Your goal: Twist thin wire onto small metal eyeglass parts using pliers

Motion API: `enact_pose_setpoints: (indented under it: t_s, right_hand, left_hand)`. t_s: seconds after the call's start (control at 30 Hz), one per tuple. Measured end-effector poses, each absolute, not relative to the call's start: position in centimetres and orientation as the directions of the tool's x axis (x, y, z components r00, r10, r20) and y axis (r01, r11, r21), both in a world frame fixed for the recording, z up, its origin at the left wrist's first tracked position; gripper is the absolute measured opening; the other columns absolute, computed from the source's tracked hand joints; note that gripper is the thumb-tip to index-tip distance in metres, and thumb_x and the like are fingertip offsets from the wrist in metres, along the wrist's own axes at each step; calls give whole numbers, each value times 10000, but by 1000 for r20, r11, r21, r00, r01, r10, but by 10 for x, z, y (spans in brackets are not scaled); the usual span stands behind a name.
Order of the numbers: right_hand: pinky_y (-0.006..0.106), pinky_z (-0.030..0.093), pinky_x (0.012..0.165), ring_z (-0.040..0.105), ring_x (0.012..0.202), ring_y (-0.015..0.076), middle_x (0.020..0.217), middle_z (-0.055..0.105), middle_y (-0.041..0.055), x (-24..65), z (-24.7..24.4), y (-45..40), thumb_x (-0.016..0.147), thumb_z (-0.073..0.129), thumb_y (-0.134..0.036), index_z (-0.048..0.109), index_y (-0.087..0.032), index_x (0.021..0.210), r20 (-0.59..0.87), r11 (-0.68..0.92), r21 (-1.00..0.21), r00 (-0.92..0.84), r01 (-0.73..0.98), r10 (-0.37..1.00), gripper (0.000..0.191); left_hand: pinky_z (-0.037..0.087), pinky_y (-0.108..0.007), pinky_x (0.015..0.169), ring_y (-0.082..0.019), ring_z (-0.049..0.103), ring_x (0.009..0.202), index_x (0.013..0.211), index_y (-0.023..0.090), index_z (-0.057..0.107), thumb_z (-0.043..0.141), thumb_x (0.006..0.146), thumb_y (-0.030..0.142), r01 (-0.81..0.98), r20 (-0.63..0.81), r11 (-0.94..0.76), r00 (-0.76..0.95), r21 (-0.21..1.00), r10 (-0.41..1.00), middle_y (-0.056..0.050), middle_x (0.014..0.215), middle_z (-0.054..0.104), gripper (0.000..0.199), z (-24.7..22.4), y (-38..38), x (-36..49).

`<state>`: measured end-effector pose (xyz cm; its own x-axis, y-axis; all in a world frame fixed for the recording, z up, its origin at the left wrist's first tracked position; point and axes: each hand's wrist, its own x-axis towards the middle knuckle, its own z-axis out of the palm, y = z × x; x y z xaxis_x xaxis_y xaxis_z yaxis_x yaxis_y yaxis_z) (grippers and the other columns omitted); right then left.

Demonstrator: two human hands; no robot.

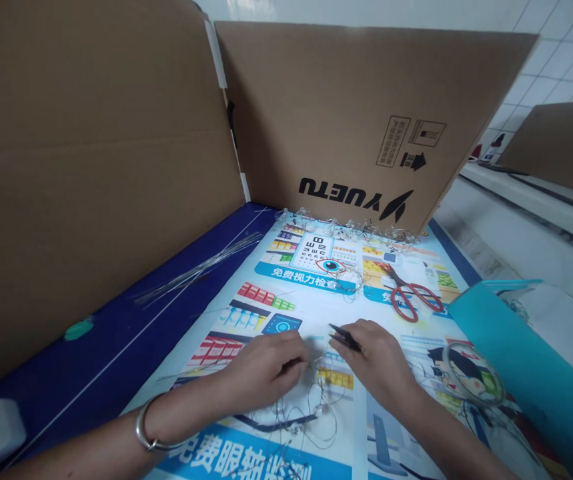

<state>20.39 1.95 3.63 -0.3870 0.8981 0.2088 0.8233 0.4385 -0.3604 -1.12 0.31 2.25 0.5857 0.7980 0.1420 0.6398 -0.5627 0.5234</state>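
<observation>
My left hand [271, 367] is closed in a pinch on thin wire, over the printed sheet; a silver bracelet [147, 423] circles that wrist. A short piece of the thin wire [320, 359] shows just right of its fingertips. In my right hand [379, 357] is a small black tool with a pointed tip, like pliers [345, 337], its tip angled up and left. Most of the tool is hidden by the fingers. Below and between my hands lies a loose tangle of wire [311, 413] with small clear beads.
Red-handled scissors [406, 303] lie ahead on the right. A bundle of straight wires [201, 267] rests at left, and wire pieces [351, 230] line the back cardboard wall [316, 120]. A wire coil [473, 377] and a teal box [531, 367] are at right.
</observation>
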Motion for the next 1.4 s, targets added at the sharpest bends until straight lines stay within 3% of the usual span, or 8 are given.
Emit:
enact_pose_setpoints:
  t_s: [0.27,0.43,0.63,0.8,0.93,1.03,1.17,1.4]
  right_hand:
    - [243,378,590,533,674,154,668,569,-1,206,48,18,777,509,-513,586,-205,718,-11,251,-670,-348,699,938,323]
    - [243,416,528,537,560,131,614,552,0,208,46,20,769,479,-564,535,-180,708,-312,-201,-902,-255,382,915,393]
    - [367,504,602,596,706,196,806,578,73,208,47,21,795,436,-557,566,-160,932,-478,-513,-855,-266,-79,837,439]
    - [353,504,652,574,836,198,945,576,106,208,47,18,798,502,-352,560,-156,1027,-400,-459,-881,-338,-113,852,307]
    - [320,473,680,576,828,189,972,605,92,209,53,16,852,413,-399,562,-173,1072,-226,-130,-952,-349,278,910,349]
    - [296,427,692,565,812,179,915,632,27,211,60,14,834,471,-392,586,-237,1031,-25,276,-730,-429,625,903,276]
    - [300,353,665,526,759,183,760,617,-6,211,64,9,784,581,-319,606,-251,834,45,598,-249,-608,762,793,88]
    - [335,257,625,442,689,191,689,539,24,203,55,1,741,584,-125,532,-197,739,123,691,203,-718,694,686,88]
  left_hand:
    - [353,-221,597,-124,480,663,773,173,508,426,780,102,627,175,-548,556,553,813,-4,740,524,109,19,2,-12]
    - [340,-217,589,-116,466,657,746,173,488,409,771,74,619,196,-522,516,587,834,8,716,512,129,20,0,-12]
    - [341,-216,577,-113,459,637,735,169,489,393,775,75,620,197,-495,486,609,852,8,692,507,140,20,-1,-11]
    - [350,-221,572,-117,468,633,730,167,494,395,785,93,615,192,-483,478,623,857,2,696,524,135,21,0,-11]
    - [356,-219,588,-117,481,654,743,169,501,404,797,96,609,179,-464,470,643,865,8,709,532,133,20,0,-12]
    - [365,-220,609,-117,491,673,768,171,514,413,811,104,599,167,-459,478,656,863,7,732,541,129,19,1,-13]
    - [371,-221,634,-118,506,712,817,178,524,402,839,110,577,166,-470,500,667,850,3,776,553,141,17,3,-15]
    - [372,-233,636,-132,494,725,847,179,507,367,881,158,604,194,-531,534,594,823,-11,790,545,146,13,2,-13]
